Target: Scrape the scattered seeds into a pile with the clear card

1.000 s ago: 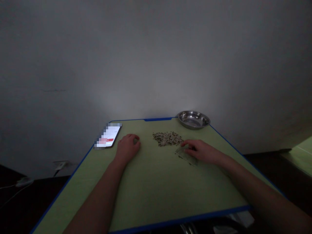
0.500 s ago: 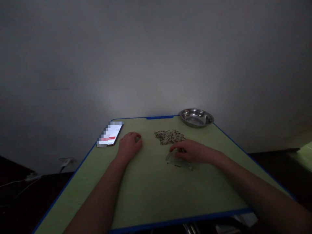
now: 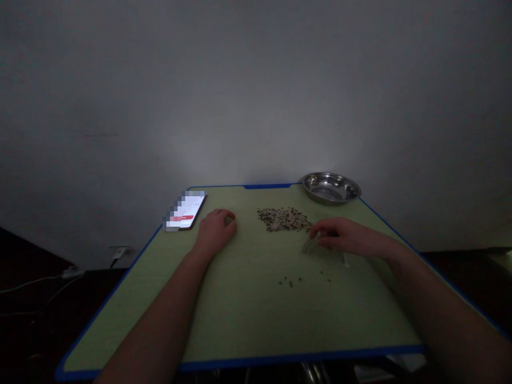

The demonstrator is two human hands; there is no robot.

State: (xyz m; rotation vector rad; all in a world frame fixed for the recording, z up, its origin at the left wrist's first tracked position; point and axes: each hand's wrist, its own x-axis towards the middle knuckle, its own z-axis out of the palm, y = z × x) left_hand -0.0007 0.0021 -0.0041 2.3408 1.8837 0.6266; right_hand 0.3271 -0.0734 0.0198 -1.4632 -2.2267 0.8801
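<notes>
My right hand [image 3: 340, 234] grips a clear, curved plastic piece [image 3: 312, 244], perhaps a cup or lid; most of it hides behind my fingers. Just left of that hand lies a spread pile of mixed pale and dark grains or small beans [image 3: 285, 219]. Several dark loose ones [image 3: 290, 282] are scattered nearer to me. My left hand [image 3: 216, 230] rests on the table left of the pile, fingers curled round toward the thumb. Whether anything is in it cannot be made out.
The pale green table [image 3: 248, 320] has a blue edge and stands against a grey wall. A steel bowl [image 3: 331, 190] sits at its far right corner. A phone [image 3: 187, 210] with a lit screen lies at the far left. Cables and a plug [image 3: 120, 253] are beyond the left edge.
My right hand has moved right with the clear plastic piece, uncovering loose dark grains on the table. My left hand has stayed in about the same place. The view has shifted slightly.
</notes>
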